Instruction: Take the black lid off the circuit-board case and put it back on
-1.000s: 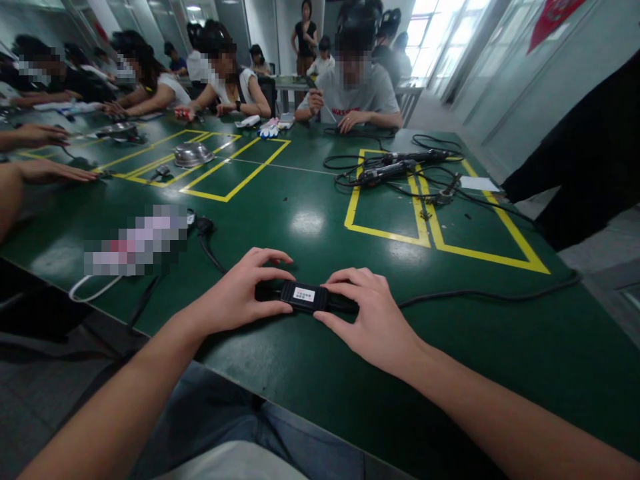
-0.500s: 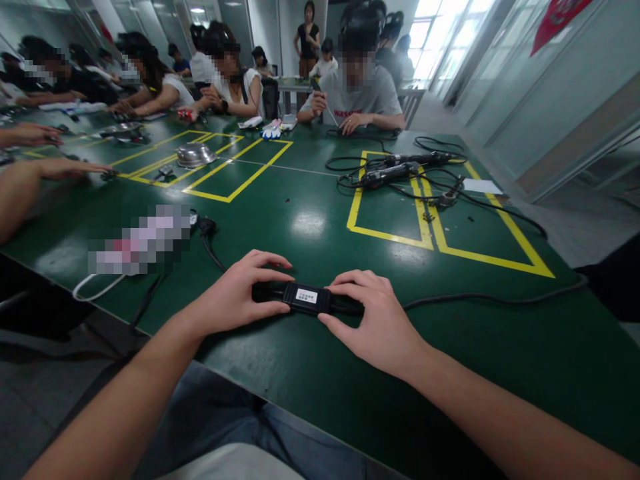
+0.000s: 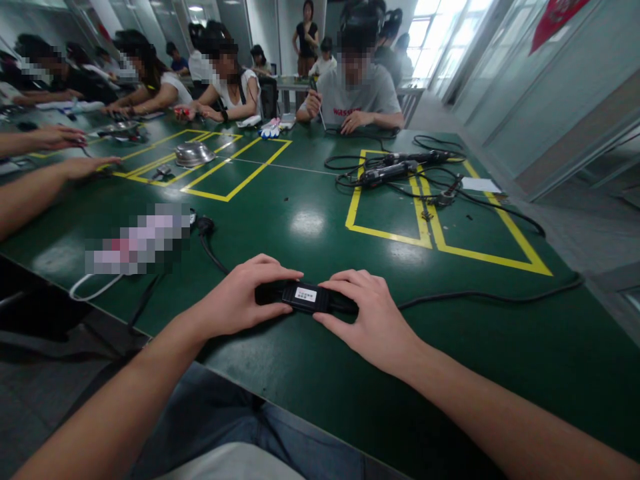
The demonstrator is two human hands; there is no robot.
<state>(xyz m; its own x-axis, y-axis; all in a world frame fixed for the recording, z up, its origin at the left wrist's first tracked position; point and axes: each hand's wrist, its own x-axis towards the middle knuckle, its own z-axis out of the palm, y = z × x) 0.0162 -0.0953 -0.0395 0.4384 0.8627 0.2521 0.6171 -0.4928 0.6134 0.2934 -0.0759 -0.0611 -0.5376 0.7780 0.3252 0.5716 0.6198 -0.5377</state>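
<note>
In the head view, a small black box [image 3: 306, 307] sits at the near side of the green counter [image 3: 280, 220], directly in front of the wearer; whether it rests on the surface or is lifted slightly is hard to tell. The left hand [image 3: 247, 287] curves around the box's left end, thumb at the near edge and forefinger along the far one, in a narrow pinch. The right hand [image 3: 373, 313] mirrors it at the box's right end, its spread equally narrow. Gripping the ends probably serves to steady the box while leaving the white label [image 3: 305, 295] on its upper face uncovered, and the hollow of each palm gives room to the dark leads running out of the box. To the right of the box, a black cord [image 3: 480, 295] trails across the counter, seemingly left slack so that it does not tug. Left of the box and farther off lies a black plug [image 3: 205, 225], next to a masked pinkish item [image 3: 145, 240]. Beyond the box to the right, black tools [image 3: 387, 173] lie with their wires over yellow tape [image 3: 390, 234], which presumably marks out working spaces; beyond it to the left, a metal bowl [image 3: 194, 155] stands by similar outlines.
</note>
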